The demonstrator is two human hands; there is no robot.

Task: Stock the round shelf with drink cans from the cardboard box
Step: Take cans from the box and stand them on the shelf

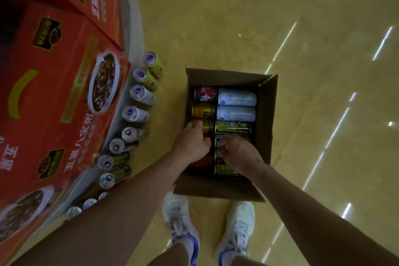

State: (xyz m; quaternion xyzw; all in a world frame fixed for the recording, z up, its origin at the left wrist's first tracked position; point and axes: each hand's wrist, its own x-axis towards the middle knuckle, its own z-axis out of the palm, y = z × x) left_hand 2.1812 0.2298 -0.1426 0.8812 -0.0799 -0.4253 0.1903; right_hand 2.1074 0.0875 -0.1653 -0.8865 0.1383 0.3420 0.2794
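An open cardboard box (266,101) stands on the floor in front of my feet, with drink cans lying on their sides inside. My left hand (192,141) reaches into its left column, fingers curled round a gold can (206,125). My right hand (239,152) is in the right column, fingers curled over a dark green-and-yellow can (224,169). Two white cans (236,106) and a red can (205,93) lie at the far end. To the left, a row of cans (136,113) stands upright along the round shelf's rim (131,34).
Large red cartons (54,84) are stacked on the round shelf above the can row. My two white shoes (209,227) stand just behind the box. The yellow tiled floor (302,28) stretches to the right and beyond the box.
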